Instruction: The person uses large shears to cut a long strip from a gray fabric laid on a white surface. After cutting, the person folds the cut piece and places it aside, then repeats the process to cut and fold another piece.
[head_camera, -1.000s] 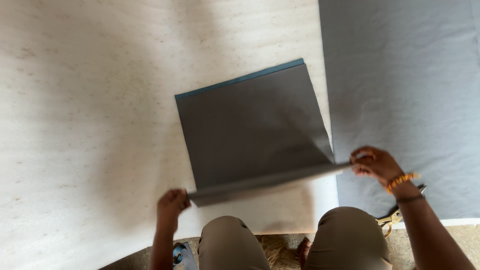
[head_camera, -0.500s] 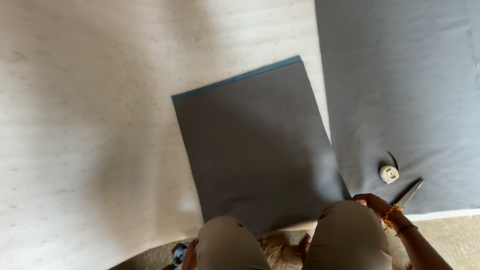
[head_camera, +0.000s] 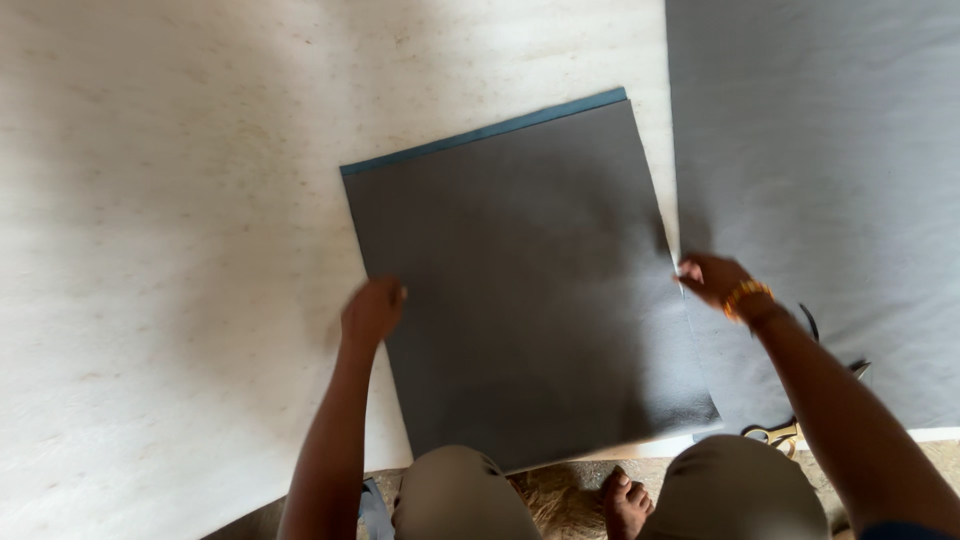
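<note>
A pale work surface (head_camera: 170, 250) carries a large grey cloth (head_camera: 830, 180) beside a folded dark grey fabric piece (head_camera: 520, 290), whose side edges the left hand (head_camera: 372, 312) and right hand (head_camera: 712, 278) pinch with closed fingers, near scissors (head_camera: 775, 432).

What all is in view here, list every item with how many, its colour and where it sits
dark grey sheet: one, dark grey with a teal far edge, flat in the middle
large grey sheet: one, lighter grey, right side
white covering: one, off-white, under both sheets
scissors: one pair, gold-coloured handles, by the right forearm, partly hidden
left hand: one, at the dark sheet's left edge
right hand: one, orange bead bracelet on the wrist, at the sheet's right edge
knees: two, khaki, bottom
bare foot: one, between them
</note>
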